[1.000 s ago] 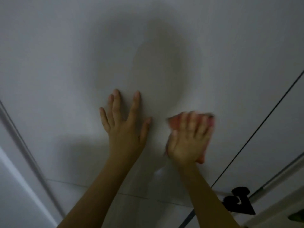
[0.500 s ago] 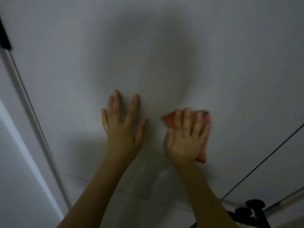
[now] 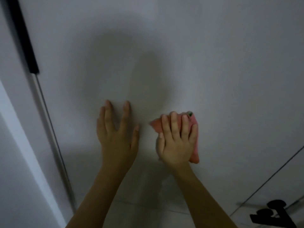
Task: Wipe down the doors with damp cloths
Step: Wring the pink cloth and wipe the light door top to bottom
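Head view showed the right hand (image 3: 176, 142) pressed flat, fingers fairly straight, pinning the pink cloth (image 3: 194, 137) against the white door (image 3: 213, 71). The left hand (image 3: 117, 135) lay spread and bare on the panel at nine o'clock from the cloth, bracing. Over the last second the cloth had slid a little leftward toward the bracing hand, so the wiping stroke was probably mid-pass on this patch. Outward, a dark hinge strip (image 3: 24, 38) had come into sight at ten o'clock, and a black handle (image 3: 273, 214) sat at five o'clock.
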A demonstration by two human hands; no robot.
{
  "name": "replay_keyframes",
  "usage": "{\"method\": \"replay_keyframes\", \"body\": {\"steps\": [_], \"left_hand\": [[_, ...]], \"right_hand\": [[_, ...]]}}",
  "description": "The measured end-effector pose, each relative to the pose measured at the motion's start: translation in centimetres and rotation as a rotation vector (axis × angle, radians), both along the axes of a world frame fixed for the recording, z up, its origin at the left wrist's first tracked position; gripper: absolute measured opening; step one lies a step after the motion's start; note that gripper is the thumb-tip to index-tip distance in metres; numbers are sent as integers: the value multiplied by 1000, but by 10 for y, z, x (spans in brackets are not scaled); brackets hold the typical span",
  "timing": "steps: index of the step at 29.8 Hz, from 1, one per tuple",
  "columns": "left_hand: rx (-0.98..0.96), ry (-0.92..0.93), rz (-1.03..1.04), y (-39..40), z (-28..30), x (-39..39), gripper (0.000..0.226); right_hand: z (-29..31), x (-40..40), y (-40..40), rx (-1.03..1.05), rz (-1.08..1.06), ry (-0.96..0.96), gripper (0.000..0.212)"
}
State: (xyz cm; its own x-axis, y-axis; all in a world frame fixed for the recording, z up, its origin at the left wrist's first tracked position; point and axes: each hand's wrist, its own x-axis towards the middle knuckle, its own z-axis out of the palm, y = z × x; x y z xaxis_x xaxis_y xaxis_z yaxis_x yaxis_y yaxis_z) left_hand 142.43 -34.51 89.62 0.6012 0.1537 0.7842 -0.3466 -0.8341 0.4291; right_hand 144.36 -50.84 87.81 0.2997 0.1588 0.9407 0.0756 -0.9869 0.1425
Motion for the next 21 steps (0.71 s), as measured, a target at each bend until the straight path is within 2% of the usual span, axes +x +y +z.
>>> {"method": "replay_keyframes", "body": {"steps": [4,9,10,14,16,21], "left_hand": [[59,14,-8,12,2,-2,56],[114,47,-47,25,3,3,55],[132,39,-44,27,2,6,54],[148,9,-29,27,-2,10,54],[140,-12,-34,27,-5,12,55],[133,-65,-36,25,-9,19,56]], "right_hand": [[5,-3,-19,-45,36,3,55],[25,11,14,332,-53,-152,57],[24,13,23,333,-52,-145,57],[16,8,2,-54,-12,-57,58],[22,3,-19,-80,-20,-91,58],[33,18,3,415,-93,-232,55]]}}
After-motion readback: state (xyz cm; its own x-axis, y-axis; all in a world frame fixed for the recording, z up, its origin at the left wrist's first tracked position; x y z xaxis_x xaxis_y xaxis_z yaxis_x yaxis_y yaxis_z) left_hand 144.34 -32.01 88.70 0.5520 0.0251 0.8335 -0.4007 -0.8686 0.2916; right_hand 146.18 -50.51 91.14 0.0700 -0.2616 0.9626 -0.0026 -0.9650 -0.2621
